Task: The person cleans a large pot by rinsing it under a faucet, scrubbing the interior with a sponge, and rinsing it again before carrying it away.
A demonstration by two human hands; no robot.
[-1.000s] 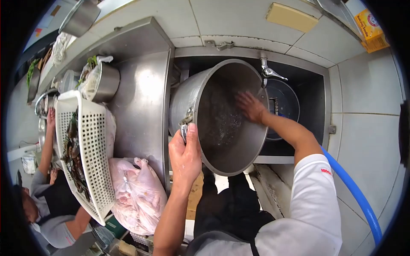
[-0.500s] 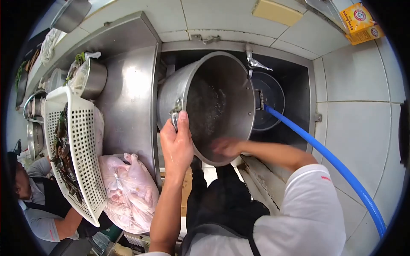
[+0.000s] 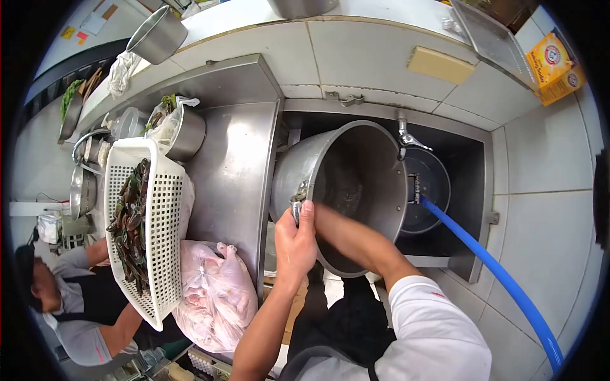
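Observation:
A large metal pot [image 3: 298, 155] lies tilted in the sink, its mouth facing me, with some water in the bottom. My left hand [image 3: 296, 244] is closed around the pot's side handle [image 3: 300, 198]. Inside the mouth, my right hand [image 3: 325, 222] is at the left inner wall; motion blurs it and its fingers are hidden, so what it holds, if anything, cannot be seen. Beyond the pot's right rim sits a dark round bucket [image 3: 432, 174] in the sink, and a blue hose [image 3: 492, 257] runs to the pot's far handle.
A metal tap [image 3: 410, 136] juts over the sink [image 3: 470, 209]. On the steel counter [image 3: 235, 171] at left are a bag of raw poultry [image 3: 216, 295] and a white basket [image 3: 166, 222] of mussels. A co-worker [image 3: 82, 305] stands far left. A baking soda box [image 3: 553, 66] is upper right.
My right hand has swept from the pot's lower rim to its left inner wall. My left hand keeps its hold on the handle. The view has shifted, so everything appears lower and further right.

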